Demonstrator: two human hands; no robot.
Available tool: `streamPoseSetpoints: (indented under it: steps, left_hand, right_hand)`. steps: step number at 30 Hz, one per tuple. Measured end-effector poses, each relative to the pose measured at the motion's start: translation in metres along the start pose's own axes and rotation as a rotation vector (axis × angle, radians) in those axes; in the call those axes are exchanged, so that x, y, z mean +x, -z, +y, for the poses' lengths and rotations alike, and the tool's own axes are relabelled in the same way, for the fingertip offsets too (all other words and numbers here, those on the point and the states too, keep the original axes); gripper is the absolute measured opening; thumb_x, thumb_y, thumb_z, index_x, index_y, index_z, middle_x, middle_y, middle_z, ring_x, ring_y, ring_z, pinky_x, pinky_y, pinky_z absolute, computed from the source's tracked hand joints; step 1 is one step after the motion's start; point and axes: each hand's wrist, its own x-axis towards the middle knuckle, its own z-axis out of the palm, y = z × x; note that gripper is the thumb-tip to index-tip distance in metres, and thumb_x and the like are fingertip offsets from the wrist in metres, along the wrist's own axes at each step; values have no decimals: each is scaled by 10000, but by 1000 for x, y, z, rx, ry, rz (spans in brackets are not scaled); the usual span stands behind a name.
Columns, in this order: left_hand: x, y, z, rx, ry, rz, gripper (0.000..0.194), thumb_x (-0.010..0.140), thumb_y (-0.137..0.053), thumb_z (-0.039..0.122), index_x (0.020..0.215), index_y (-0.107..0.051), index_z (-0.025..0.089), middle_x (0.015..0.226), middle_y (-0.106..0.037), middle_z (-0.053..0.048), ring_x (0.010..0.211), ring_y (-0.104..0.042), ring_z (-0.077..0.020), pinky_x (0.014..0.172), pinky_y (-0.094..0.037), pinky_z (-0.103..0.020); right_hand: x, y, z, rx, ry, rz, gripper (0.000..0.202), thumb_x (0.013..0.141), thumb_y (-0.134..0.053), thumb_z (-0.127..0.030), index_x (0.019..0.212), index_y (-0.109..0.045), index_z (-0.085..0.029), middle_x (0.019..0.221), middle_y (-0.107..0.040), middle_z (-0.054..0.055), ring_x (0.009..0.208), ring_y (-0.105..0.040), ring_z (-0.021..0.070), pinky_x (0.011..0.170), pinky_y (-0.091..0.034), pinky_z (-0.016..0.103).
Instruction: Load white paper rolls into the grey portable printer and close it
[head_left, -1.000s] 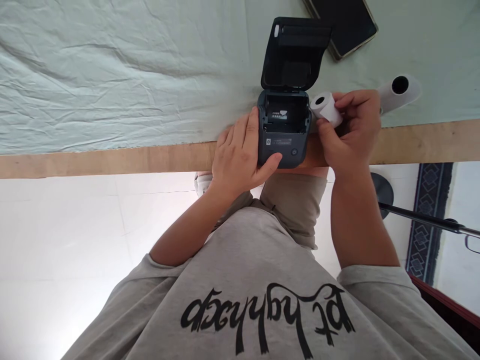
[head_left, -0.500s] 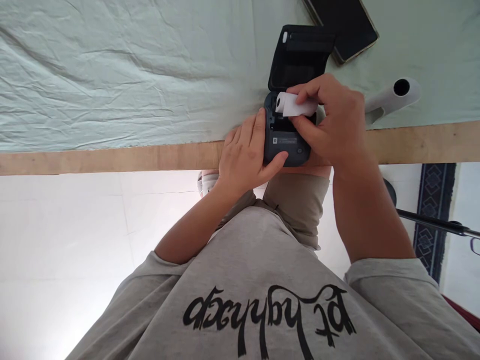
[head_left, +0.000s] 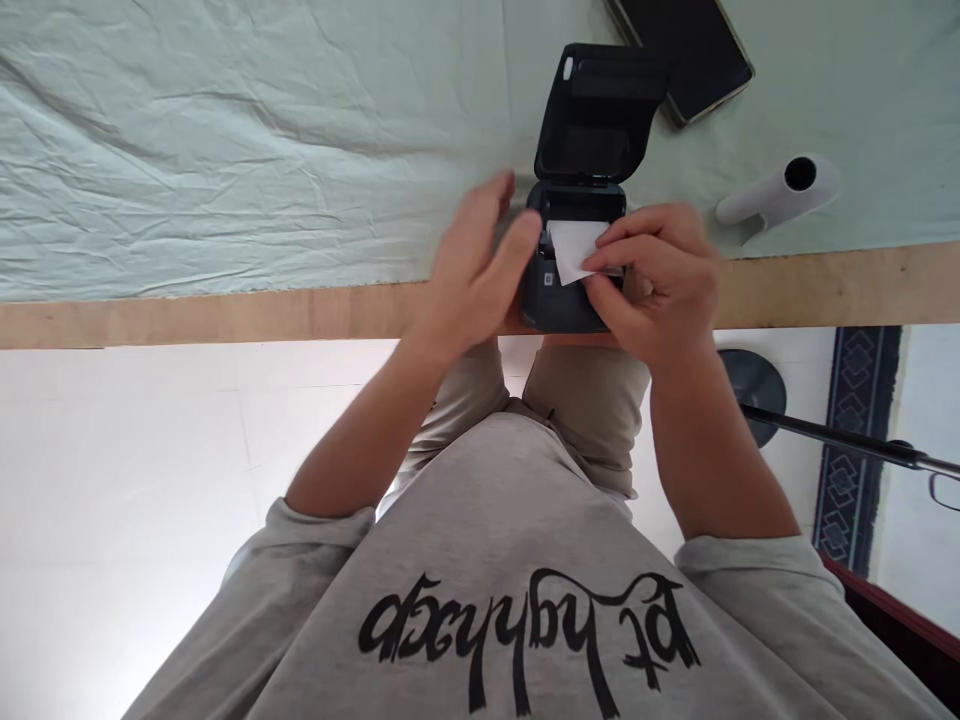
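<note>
Right hand (head_left: 664, 275): fingers closed in a pinch on the white paper (head_left: 574, 248), near its right edge. Thumb below, fingertips above and at the right side; paper's left part sticks out free of the fingers, lower edge slanting to a point just left of the thumb tip. Remaining fingers curled, beside the printer's right side.

Paper lies over the opening of the dark printer (head_left: 566, 315), its lower part reaching over the front panel and covering some of the label there. Whether a roll sits under it, cannot tell; paper and fingers hide most of the compartment.

Left hand (head_left: 472, 270): open, gripping nothing visible, slightly blurred. Thumb apart from the fingers, its tip at the printer's upper left side; touching or just beside, cannot tell. Fingers point away from the body, left of the printer. Paper is right of this thumb, apart from it.

Lid (head_left: 592, 130) open, hinged at the printer's far side. Dark flat device (head_left: 694, 60) beyond it to the right, partly hidden by the lid's corner. White hollow object (head_left: 776, 195) lies on the pale green cloth (head_left: 300, 150), right of the right hand, apart from it. Printer's near part is over the wooden edge (head_left: 300, 318).
</note>
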Motion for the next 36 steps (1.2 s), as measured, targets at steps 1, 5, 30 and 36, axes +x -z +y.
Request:
streamPoseSetpoints:
  steps: [1, 5, 30, 36]
  left_hand:
    - [12, 1, 3, -79, 53, 23, 490, 1001, -460, 535, 1326, -523, 174, 1459, -573, -106, 1422, -502, -249, 1233, -363, -379]
    - [57, 0, 24, -213, 117, -4, 494, 1077, -145, 329, 1330, -525, 139, 1377, -589, 0, 1395, -545, -182, 1195, -383, -416]
    - [83, -36, 64, 582, -13, -277, 123, 990, -517, 230, 907, -594, 279, 1083, -712, -69, 1009, -635, -297, 853, -498, -512]
    - [79, -46, 65, 815, 16, -355, 311, 1076, -346, 365, 1156, -632, 271, 1321, -635, -104, 1239, -547, -393, 944, -460, -615]
  right_hand:
    - [-4, -2, 0, 0, 5, 34, 169, 826, -671, -143, 863, -725, -299, 914, -702, 18, 872, -666, 203, 817, -535, 419]
    - [-18, -13, 1, -51, 19, 180, 104, 823, -713, -214, 842, -755, -307, 742, -606, 6, 720, -587, 173, 737, -495, 402]
    - [-28, -8, 12, 290, -219, 112, 355, 980, -545, -418, 721, -726, -258, 540, -488, -8, 494, -444, 110, 498, -345, 303]
    - [-29, -11, 18, 371, -331, 152, 453, 992, -539, -488, 631, -591, -220, 540, -470, -24, 506, -454, 99, 503, -309, 291]
